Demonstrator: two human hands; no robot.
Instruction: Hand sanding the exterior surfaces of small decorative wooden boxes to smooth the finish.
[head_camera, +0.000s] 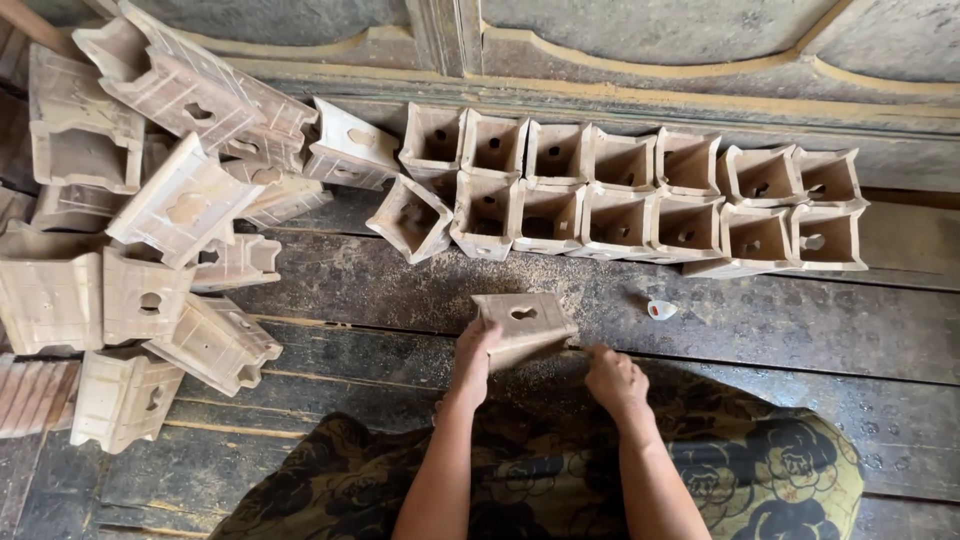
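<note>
Far left of my hands: loose heap of pale tapered wooden boxes with keyhole cut-outs (150, 260). Left hand (473, 352) grips the near edge of one such pale wooden box (525, 325), tilted on the dark plank floor (760, 320). Right hand (615, 378) rests loosely curled just beside it, holding nothing. Beyond them: neat double row of boxes (640, 195); small white cap (661, 310) to the right. Judged step: handling one box; next move needs a firm two-handed hold.

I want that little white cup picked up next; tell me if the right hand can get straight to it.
Probably yes. The right hand rests on the floor planks, and the small white cup lies just beyond it with only bare, dusty wood between; nothing blocks the way.
</note>
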